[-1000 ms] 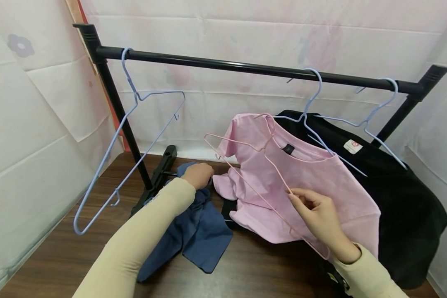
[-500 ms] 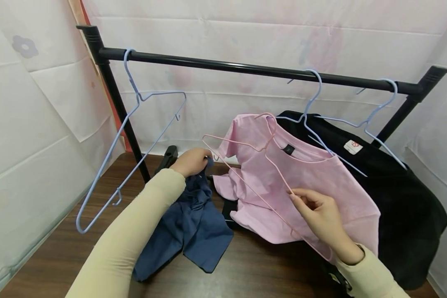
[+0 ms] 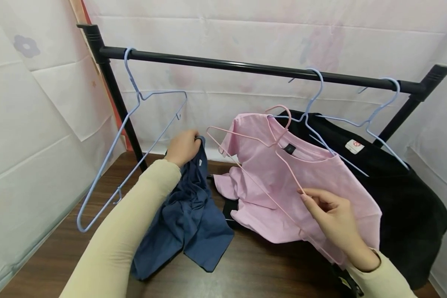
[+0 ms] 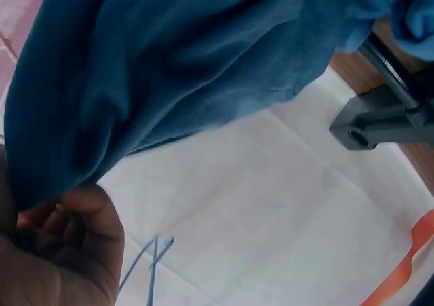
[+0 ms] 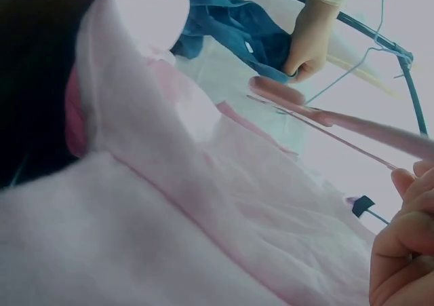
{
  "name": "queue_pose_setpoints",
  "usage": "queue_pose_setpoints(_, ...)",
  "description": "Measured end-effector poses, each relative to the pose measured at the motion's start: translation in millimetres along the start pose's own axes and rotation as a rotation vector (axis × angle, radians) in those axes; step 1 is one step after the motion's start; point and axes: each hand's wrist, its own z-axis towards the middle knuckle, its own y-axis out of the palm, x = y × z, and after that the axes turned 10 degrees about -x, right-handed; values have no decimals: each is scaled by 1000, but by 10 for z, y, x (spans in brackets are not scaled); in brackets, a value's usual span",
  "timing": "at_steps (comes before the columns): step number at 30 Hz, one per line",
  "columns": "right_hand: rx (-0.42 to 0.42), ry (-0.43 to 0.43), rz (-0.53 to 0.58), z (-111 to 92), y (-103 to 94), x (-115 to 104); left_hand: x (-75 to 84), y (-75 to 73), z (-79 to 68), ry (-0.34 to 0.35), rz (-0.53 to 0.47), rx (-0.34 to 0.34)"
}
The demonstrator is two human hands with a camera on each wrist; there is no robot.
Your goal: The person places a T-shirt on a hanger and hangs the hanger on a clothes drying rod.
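Observation:
My left hand grips the top edge of a navy blue garment, which has a small white tag. The upper part is lifted and bunched, while its lower end spreads over the brown table. In the left wrist view, thumb and fingers pinch the cloth. Between thumb and fingertips, my right hand holds one arm of a pink wire hanger, hook upward. Nothing hangs on this hanger, which overlaps a pink T-shirt behind it. The right wrist view shows that shirt up close.
A black clothes rail crosses the back. On its left hangs a bare blue hanger. Two more blue hangers on the right carry the pink shirt and a black garment. Under the rail's left end, a black post reaches the table.
My left hand has risen and moved slightly left, drawing the navy garment's top edge up with it. My right hand has shifted a little to the right with the pink hanger.

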Motion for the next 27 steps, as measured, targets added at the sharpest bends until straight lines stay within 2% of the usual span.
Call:
queue_pose_setpoints(7,-5,-6,-9,-17,-45,-49,37,-156,56,-12,-91,225)
queue_pose_setpoints(11,-4,-24,-8,-15,-39,-58,31,-159,65,5,-111,253)
queue_pose_setpoints(17,-14,-47,16,-11,-46,-85,-100,53,-24,97,40,163)
queue_pose_setpoints(20,-20,-64,27,-8,-51,-91,-148,146,-72,143,78,104)
queue_pose_setpoints(23,-28,-79,34,-10,-54,-92,-191,215,-94,157,69,-11)
queue_pose_setpoints(27,-39,-77,31,-27,-61,-101,-255,290,-79,184,51,-217)
